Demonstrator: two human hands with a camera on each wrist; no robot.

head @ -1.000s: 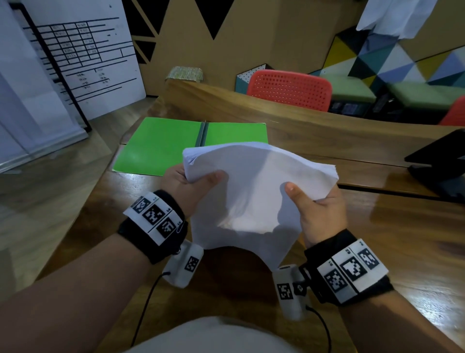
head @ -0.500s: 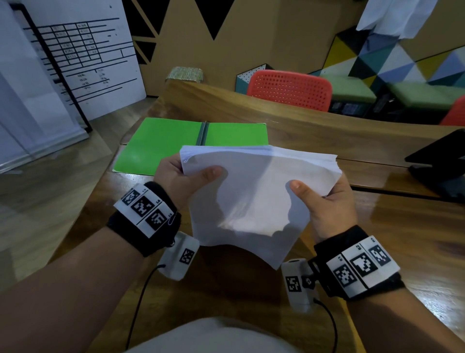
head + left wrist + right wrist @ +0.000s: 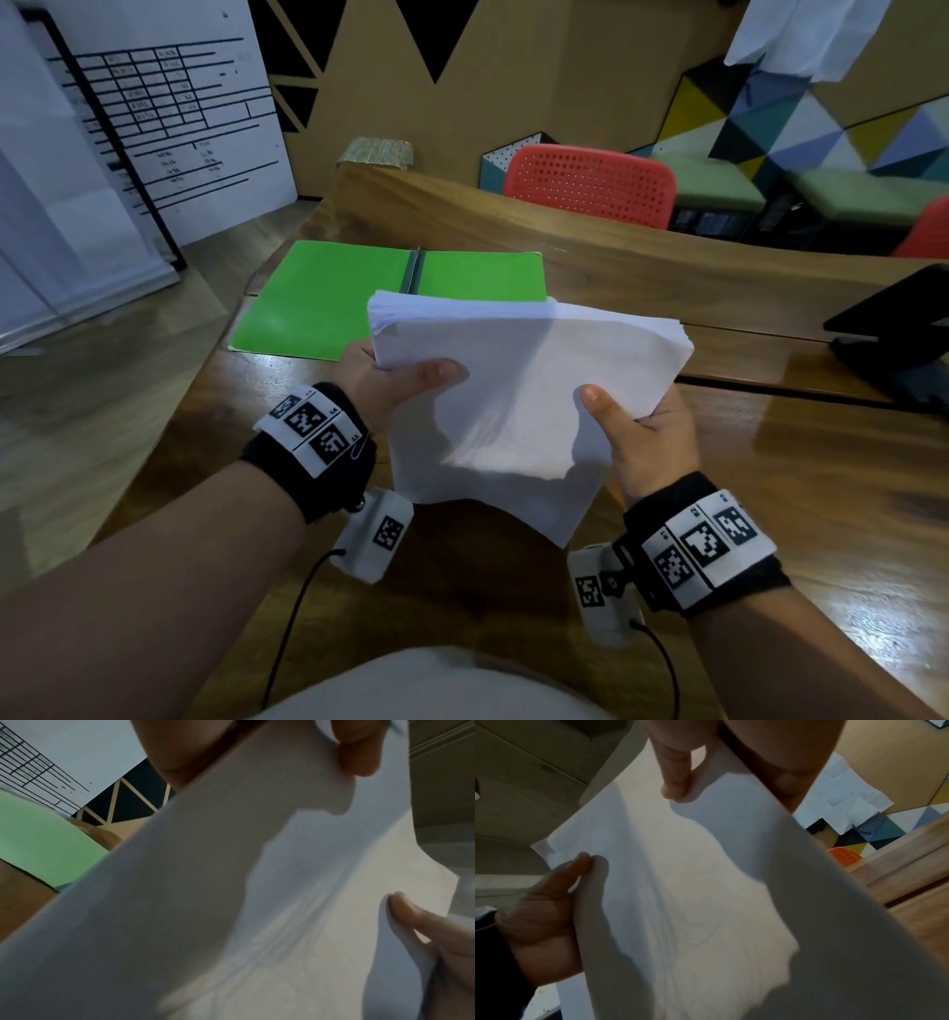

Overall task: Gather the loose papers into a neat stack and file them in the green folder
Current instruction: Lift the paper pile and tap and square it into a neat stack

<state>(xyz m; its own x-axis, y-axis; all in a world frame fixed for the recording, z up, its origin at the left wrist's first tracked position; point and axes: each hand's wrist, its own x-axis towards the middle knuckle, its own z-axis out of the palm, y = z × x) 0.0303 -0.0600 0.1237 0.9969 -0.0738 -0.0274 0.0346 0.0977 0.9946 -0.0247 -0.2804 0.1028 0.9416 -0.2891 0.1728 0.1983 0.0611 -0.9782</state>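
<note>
White paper filled the space between the two hands. The left hand (image 3: 382,383) pinched the stack of papers (image 3: 518,406) at its left edge, with the thumb pressed flat on the top sheet and the other fingers (image 3: 359,354) curled under it. The right hand (image 3: 644,437) pinched the right edge in the same way, thumb on top and fingers below. In the left wrist view the left thumb (image 3: 359,750) lay on the sheet, and the tip of the right thumb (image 3: 406,908) touched it from the other side.

The stack was held in the air above the desk (image 3: 821,488), tilted, with its far edge raised and its near corner pointing down. The sheets were blank, slightly bent, and their far edges were almost even.

The green folder (image 3: 328,298) lay open and flat on the desk, just behind the stack. Its two inner sides were bare green, with a grey spine (image 3: 413,270) between them. The stack hid part of its right half.
</note>
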